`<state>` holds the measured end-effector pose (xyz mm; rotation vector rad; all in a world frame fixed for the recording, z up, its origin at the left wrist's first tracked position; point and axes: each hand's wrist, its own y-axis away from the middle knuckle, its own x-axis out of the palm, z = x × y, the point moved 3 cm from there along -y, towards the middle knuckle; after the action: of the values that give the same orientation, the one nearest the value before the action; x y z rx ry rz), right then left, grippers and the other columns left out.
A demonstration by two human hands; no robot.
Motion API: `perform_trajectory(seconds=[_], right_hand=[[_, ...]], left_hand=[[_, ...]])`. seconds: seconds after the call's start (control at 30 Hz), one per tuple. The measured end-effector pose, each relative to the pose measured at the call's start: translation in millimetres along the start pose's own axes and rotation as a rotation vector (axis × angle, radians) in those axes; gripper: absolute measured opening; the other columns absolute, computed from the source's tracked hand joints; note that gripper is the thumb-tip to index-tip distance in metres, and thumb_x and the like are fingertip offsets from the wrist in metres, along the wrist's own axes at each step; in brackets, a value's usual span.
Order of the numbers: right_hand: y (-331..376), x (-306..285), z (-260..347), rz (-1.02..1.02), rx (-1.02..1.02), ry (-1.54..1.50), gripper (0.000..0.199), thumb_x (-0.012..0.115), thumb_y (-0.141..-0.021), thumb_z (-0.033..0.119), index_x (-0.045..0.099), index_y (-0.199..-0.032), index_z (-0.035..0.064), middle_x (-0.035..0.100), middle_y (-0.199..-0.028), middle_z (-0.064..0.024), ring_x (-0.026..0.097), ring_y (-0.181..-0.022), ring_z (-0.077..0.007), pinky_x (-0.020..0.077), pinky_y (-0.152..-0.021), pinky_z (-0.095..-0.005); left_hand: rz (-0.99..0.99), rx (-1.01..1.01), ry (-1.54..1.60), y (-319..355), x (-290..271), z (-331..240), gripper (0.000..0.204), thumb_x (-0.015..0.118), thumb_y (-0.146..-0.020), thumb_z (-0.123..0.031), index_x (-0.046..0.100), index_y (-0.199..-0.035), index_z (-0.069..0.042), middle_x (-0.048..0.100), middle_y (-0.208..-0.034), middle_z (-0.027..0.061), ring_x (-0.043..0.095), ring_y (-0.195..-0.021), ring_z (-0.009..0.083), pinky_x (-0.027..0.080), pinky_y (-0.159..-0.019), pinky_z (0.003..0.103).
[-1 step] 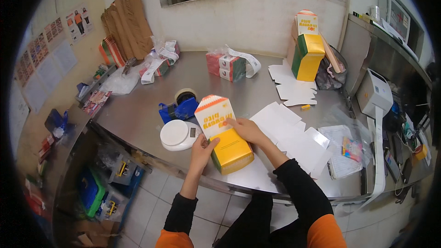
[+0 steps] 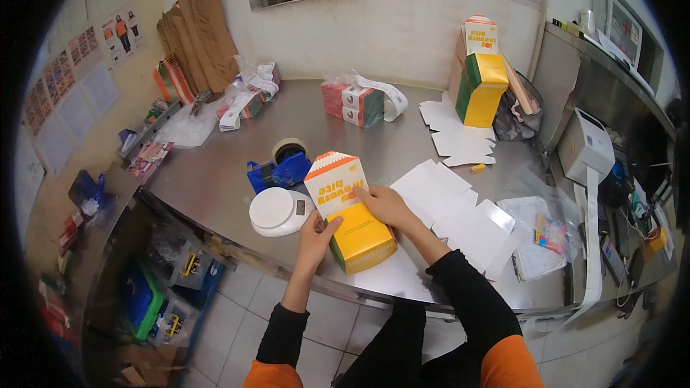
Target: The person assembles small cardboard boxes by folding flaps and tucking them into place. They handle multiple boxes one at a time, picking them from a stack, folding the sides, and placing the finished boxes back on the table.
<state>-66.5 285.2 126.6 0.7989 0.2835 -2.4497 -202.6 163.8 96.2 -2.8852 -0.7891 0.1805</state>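
Note:
Between my hands, at the table's front edge, is a yellow cardboard box (image 2: pixel 363 238) with a tall white back flap (image 2: pixel 336 185) topped by an orange zigzag edge. My left hand (image 2: pixel 315 236) grips the box's left side, its thumb on the front near the fold. My right hand (image 2: pixel 382 205) holds the right side, fingers closed at the flap with the thumb on its face. A white digital scale (image 2: pixel 272 210) stands just left of my left hand. Flat white cardboard blanks (image 2: pixel 460 215) lie beside my right forearm. Parts of the box behind my fingers are hidden.
Behind the scale sits a blue tape dispenser (image 2: pixel 282 172). Wrapped red-and-green packs (image 2: pixel 353 104) stand farther back. A similar yellow-and-green box (image 2: pixel 483 90) rests at the back right over more blanks (image 2: pixel 460 136). A printer (image 2: pixel 586 147) trails paper on the right.

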Motion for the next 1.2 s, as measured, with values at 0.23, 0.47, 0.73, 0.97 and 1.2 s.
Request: perform_trajectory(seconds=[0.23, 0.47, 0.73, 0.97, 1.2], right_hand=[[15.9, -12.7, 30.4, -0.500, -0.570, 0.280, 0.048, 0.056, -0.083, 0.041, 0.059, -0.116, 0.0064, 0.058, -0.106, -0.0162, 0.053, -0.102, -0.0322, 0.0424, -0.088, -0.0379], [-19.1, 8.7, 27.8, 0.324, -0.227, 0.425, 0.051, 0.043, -0.083, 0.043, 0.060, -0.118, 0.0100, 0.054, -0.125, -0.0176, 0.053, -0.113, -0.0315, 0.0401, -0.097, -0.0387], [-52.9, 9.2, 24.4, 0.444, -0.124, 0.431, 0.047, 0.042, -0.088, 0.045, 0.059, -0.120, 0.0144, 0.062, -0.113, -0.0144, 0.060, -0.101, -0.0296, 0.0444, -0.090, -0.0377], [-14.2, -92.6, -47.2, 0.295, -0.132, 0.374, 0.057, 0.064, -0.079, 0.051, 0.055, -0.121, 0.0133, 0.063, -0.103, -0.0117, 0.060, -0.096, -0.0241, 0.0454, -0.084, -0.0331], [24.3, -96.2, -87.3, 0.042, 0.003, 0.324, 0.050, 0.058, -0.080, 0.052, 0.066, -0.110, 0.0123, 0.066, -0.098, -0.0168, 0.062, -0.093, -0.0286, 0.0465, -0.084, -0.0360]], left_hand=[[0.000, 0.245, -0.558, -6.9, -7.6, 1.1, 0.043, 0.069, -0.080, -0.031, 0.057, -0.104, 0.003, 0.044, -0.100, 0.0146, 0.046, -0.093, 0.0278, 0.041, -0.078, 0.036], [0.012, 0.501, -0.724, -14.0, -0.7, -18.1, 0.067, 0.062, -0.083, -0.030, 0.032, -0.139, -0.009, 0.040, -0.135, 0.0156, 0.038, -0.124, 0.0317, 0.032, -0.100, 0.039], [0.814, -0.127, -0.595, -112.2, -6.7, -18.6, 0.050, 0.031, -0.093, -0.033, 0.035, -0.139, -0.015, 0.041, -0.138, 0.0133, 0.057, -0.098, 0.0268, 0.041, -0.091, 0.037], [0.823, -0.083, -0.908, -140.0, 33.4, -9.9, 0.040, 0.051, -0.089, -0.030, 0.041, -0.125, -0.016, 0.055, -0.096, 0.0108, 0.054, -0.058, 0.0150, 0.046, -0.049, 0.027], [0.849, -0.249, -0.920, -151.2, 35.0, -4.5, 0.051, 0.070, -0.077, -0.029, 0.042, -0.116, -0.016, 0.055, -0.086, 0.0084, 0.055, -0.059, 0.0129, 0.047, -0.053, 0.028]])
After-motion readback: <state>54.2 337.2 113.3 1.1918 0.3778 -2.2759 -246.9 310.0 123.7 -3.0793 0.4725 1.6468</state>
